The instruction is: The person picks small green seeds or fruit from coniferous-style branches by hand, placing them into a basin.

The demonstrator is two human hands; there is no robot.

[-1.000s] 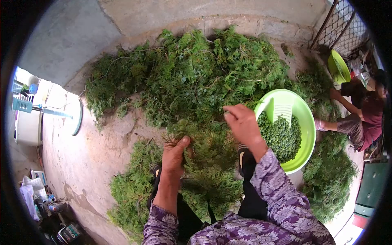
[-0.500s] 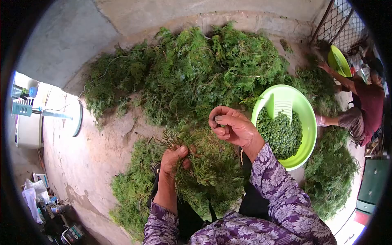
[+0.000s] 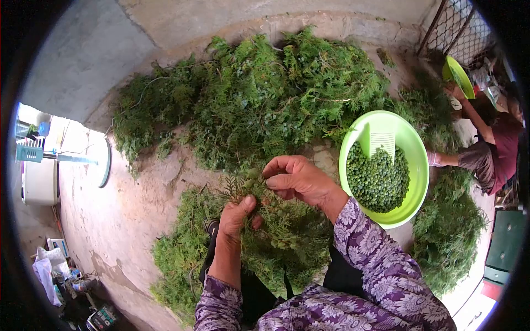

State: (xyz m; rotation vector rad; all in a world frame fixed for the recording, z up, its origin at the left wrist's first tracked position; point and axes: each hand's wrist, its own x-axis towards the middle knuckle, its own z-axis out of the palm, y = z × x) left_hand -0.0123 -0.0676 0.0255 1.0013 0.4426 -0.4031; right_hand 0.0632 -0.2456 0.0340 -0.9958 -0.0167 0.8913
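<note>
My left hand [image 3: 236, 217] is closed round a leafy evergreen sprig [image 3: 279, 226], which spreads out to the right above my lap. My right hand [image 3: 301, 182] is pinched at the sprig's upper part; whatever sits between thumb and fingertips is too small to make out. Right of that hand stands a light-green basin [image 3: 420, 160] with a ribbed washboard panel. Many small round green cones [image 3: 378, 182] fill its lower part.
A large heap of cut evergreen branches [image 3: 248, 99] lies along the wall. Smaller heaps [image 3: 450, 237] [image 3: 179, 254] lie to the right and left. At far right, a person in a maroon shirt [image 3: 505, 146] sits beside another green basin [image 3: 458, 77]. Household clutter [image 3: 72, 281] stands lower left.
My right hand has moved left and slightly down, from beside the basin to the sprig. My left hand keeps its hold. The other person's arm has shifted near their basin.
</note>
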